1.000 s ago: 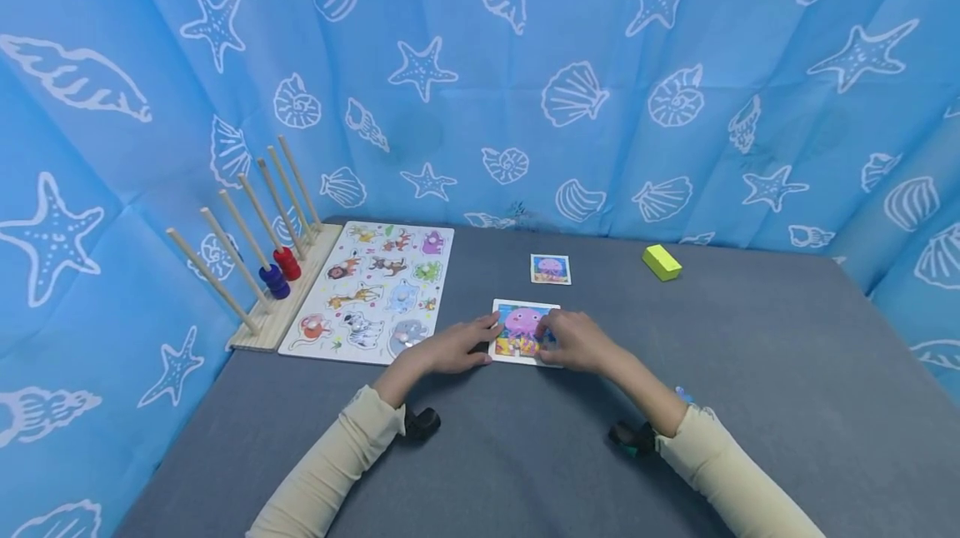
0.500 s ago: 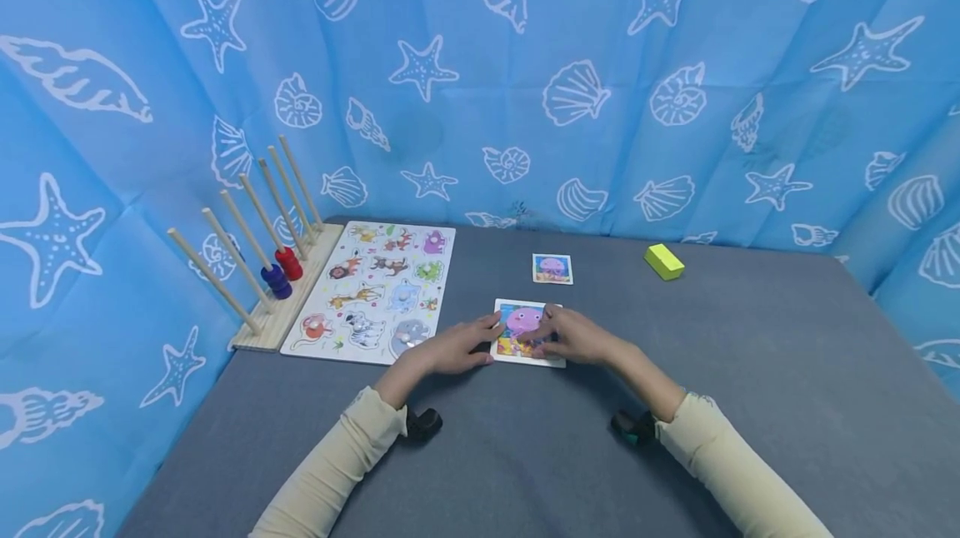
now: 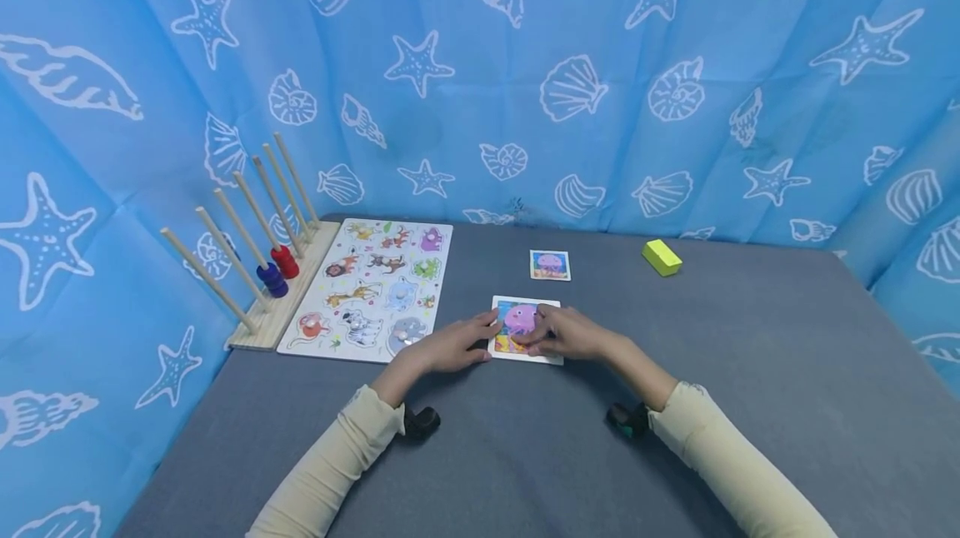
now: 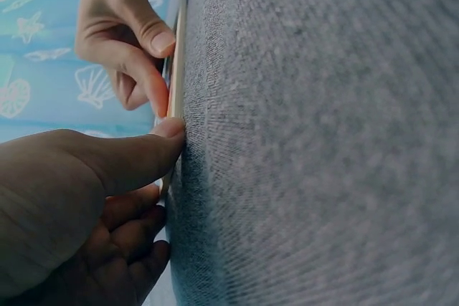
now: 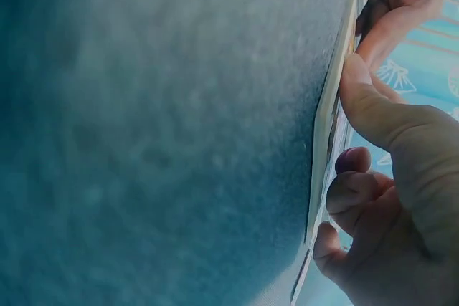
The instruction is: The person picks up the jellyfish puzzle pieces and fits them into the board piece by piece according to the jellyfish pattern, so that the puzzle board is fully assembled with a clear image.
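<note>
A small square jigsaw puzzle (image 3: 519,317) showing a pink octopus lies in its white-edged tray (image 3: 528,358) on the grey tabletop. My left hand (image 3: 453,345) holds the tray by its left side, thumb at the near edge and fingers at the corner; the left wrist view shows that thumb against the tray's rim. From the right, my right hand (image 3: 573,334) reaches over the puzzle, its index finger and thumb touching the pieces in the lower middle and its other fingers bent. This hand covers the picture's right part.
Left of the puzzle lies a large animal peg board (image 3: 341,276). Beyond it stands a wooden rack (image 3: 255,336) of tall pegs with blue rings (image 3: 272,280) and red rings (image 3: 285,261). Behind the puzzle are a small octopus card (image 3: 550,265) and a yellow block (image 3: 662,258).
My right hand's fingers have moved from the puzzle's right side toward its lower middle. The gap between the lower pieces no longer shows. My left hand has stayed at the tray's left side.
</note>
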`<state>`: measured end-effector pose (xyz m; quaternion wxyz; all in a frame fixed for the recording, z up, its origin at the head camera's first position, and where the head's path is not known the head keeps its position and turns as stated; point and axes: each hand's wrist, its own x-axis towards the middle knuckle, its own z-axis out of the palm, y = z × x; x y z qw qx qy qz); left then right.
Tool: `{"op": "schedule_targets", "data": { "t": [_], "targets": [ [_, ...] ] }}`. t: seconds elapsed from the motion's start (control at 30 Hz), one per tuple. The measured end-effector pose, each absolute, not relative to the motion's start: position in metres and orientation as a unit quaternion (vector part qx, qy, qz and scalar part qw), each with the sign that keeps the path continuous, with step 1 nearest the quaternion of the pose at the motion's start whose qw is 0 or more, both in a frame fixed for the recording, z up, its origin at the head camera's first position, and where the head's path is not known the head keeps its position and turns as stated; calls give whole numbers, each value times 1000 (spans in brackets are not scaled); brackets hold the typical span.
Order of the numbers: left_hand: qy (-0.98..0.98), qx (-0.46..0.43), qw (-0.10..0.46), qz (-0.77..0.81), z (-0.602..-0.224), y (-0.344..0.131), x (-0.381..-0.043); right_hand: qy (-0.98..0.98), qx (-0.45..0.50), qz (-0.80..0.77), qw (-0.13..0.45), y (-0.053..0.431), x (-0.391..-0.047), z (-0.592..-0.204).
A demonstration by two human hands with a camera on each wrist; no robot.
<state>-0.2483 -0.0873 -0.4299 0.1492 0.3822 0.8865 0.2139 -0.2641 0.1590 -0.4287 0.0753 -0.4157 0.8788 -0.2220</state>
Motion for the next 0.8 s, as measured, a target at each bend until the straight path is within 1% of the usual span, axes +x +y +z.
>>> {"op": "schedule_targets", "data": {
  "t": [0.13,0.27,0.4,0.47,0.63,0.8],
  "targets": [
    [889,375,153,211,-429,-86,-249,886,-400,-221,78,159,-264,-426],
    [891,373,154,208,-428,-86,-249,878,-395,-254,90,165,-265,-423],
    [890,379,155,202,-430,-87,-249,888,-364,-267,92,185,-261,-419],
    [889,381,156,200,-431,-87,-250,902,-338,-257,81,200,-257,-417],
    [889,382,152,200,-431,-87,-249,932,-266,-243,43,244,-234,-412],
    [889,386,150,197,-430,-88,-248,948,-208,-238,43,286,-199,-414]
  ]
}}
